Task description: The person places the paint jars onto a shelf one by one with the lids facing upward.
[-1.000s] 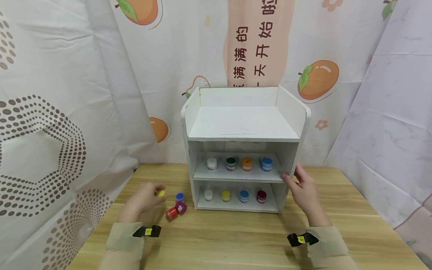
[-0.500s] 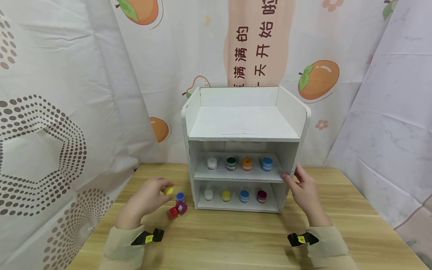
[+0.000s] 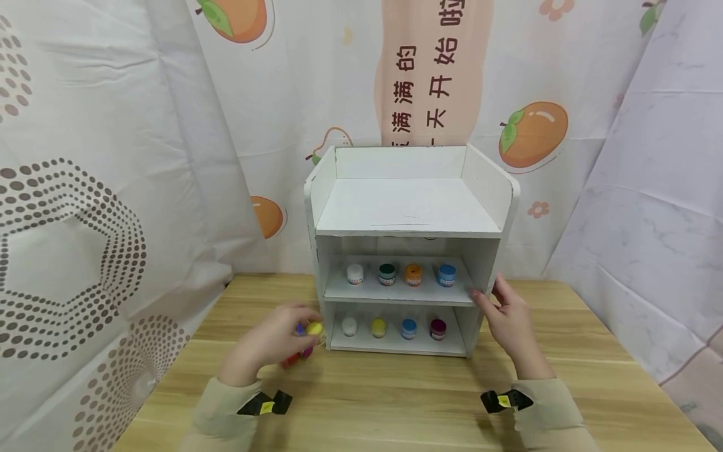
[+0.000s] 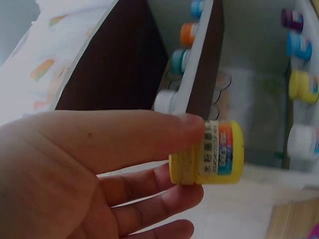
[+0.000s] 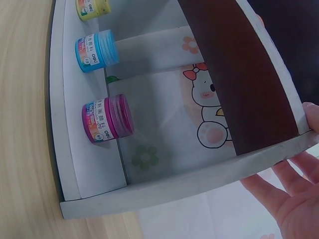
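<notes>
My left hand (image 3: 280, 338) pinches a yellow paint jar (image 4: 219, 154) between thumb and fingers, close to the left side of a white shelf unit (image 3: 409, 233). In the left wrist view the jar lies sideways across the fingertips, its label showing. My right hand (image 3: 510, 320) grips the unit's right side panel, thumb at the front edge and fingers along the outer face. White, green, orange and blue jars (image 3: 446, 275) stand on the middle shelf. White, yellow, blue and dark magenta (image 5: 107, 118) jars stand on the bottom shelf.
Left of the unit on the wooden table (image 3: 390, 402), a red jar (image 3: 290, 360), a purple jar (image 3: 307, 353) and a blue jar (image 3: 300, 328) are partly hidden by my left hand. A printed curtain (image 3: 282, 81) hangs behind.
My left hand has carried the yellow jar rightward to the unit's left side, passing in front of the loose jars. The right hand has stayed on the side panel.
</notes>
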`<state>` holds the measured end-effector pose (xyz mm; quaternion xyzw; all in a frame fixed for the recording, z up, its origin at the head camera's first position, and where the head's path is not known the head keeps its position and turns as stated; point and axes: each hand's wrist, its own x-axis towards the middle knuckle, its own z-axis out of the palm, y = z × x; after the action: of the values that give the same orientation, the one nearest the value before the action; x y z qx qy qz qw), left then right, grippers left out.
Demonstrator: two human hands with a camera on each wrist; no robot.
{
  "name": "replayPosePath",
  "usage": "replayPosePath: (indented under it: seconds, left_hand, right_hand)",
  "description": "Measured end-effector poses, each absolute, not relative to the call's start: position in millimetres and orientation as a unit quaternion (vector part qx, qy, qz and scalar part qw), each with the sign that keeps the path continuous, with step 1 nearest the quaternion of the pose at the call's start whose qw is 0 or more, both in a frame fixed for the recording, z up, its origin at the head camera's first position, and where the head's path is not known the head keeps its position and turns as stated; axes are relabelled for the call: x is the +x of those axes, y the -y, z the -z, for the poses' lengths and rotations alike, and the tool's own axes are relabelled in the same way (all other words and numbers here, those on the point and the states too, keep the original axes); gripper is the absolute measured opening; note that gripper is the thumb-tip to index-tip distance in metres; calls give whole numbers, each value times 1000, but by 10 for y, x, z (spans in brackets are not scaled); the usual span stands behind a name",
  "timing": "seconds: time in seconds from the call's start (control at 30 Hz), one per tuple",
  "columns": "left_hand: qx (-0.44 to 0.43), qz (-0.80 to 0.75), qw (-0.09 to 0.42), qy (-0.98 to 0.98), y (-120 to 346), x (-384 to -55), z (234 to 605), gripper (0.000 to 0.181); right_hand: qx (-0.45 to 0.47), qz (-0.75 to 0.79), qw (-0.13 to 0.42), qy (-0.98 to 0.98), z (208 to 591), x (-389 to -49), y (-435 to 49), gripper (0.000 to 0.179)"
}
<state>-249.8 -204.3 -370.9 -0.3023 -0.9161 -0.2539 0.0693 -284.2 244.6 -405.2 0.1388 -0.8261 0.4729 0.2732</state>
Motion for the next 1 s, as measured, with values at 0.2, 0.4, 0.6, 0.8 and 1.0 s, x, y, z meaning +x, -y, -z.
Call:
replayPosePath:
  seconds: [0.2,0.4,0.6,0.8,1.0]
  left_hand:
    - [-342,268,76,897,1735,-2472,3707,28]
    - [-377,272,106,879,1365,-2447,3630,32]
    - [-421,284,155,847,1063,-2490,3444,28]
    - [-463,300,219,805,842,-2566,3223,29]
    - [-479,279,269,788,664,-2602,2963,27]
  right_hand:
    - [137,-480,272,823,4051,-2826,-2456,64]
    - [141,-474,275,825,4064,-2834,-2462,64]
    - [144,-476,271,824,4051,-2835,-2462,63]
    - [144,-477,272,823,4059,-2853,-2468,63]
    - [145,-479,273,821,4071,-2853,-2479,62]
